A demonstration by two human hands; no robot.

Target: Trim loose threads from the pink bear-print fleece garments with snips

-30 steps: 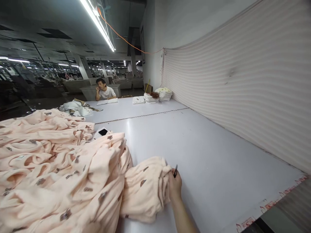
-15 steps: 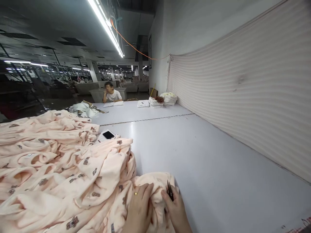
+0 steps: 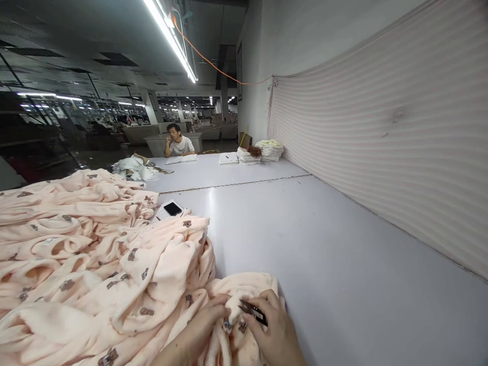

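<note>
A big heap of peach fleece fabric [image 3: 95, 254] with small brown bear prints covers the left of the white table [image 3: 324, 254]. At the bottom edge both my hands work on its nearest fold. My right hand [image 3: 276, 333] is closed on a small pair of black thread snips [image 3: 252, 311], blades pointing left at the cloth. My left hand [image 3: 198, 330] pinches the fabric just left of the blades.
A phone [image 3: 171, 209] in a white case lies on the table behind the heap. A striped cloth wall [image 3: 381, 142] runs along the right. Far back sit folded stacks [image 3: 261, 151], papers and a seated person [image 3: 178, 145].
My left hand came into view and took hold of the fabric. The fold moved closer to me, and the snips swung from upright to pointing left.
</note>
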